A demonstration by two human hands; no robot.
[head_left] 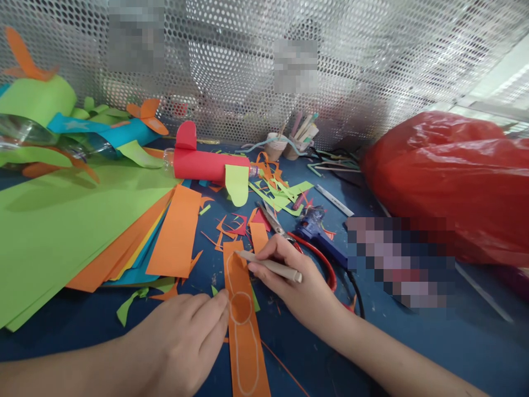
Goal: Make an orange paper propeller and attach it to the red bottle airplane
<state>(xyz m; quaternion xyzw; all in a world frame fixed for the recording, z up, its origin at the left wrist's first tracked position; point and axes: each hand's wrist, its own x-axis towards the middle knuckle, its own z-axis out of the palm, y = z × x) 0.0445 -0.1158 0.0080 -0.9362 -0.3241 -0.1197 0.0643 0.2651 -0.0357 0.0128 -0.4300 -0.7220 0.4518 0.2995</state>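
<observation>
A long orange paper strip [244,331] lies on the blue table in front of me, with a propeller outline drawn on it. My left hand [182,336] rests beside the strip, fingers flat and together, fingertips pressing its left edge. My right hand [297,281] is closed round a pale pencil [270,266], whose tip touches the upper end of the strip. A shorter orange strip [259,237] lies just beyond the pencil.
Green and orange paper sheets [61,226] are stacked at the left. A red paper-covered bottle plane [206,162] and other bottle planes [82,132] stand behind. Scissors [275,223], a blue glue gun [320,231], paper scraps and a red plastic bag [450,171] lie to the right.
</observation>
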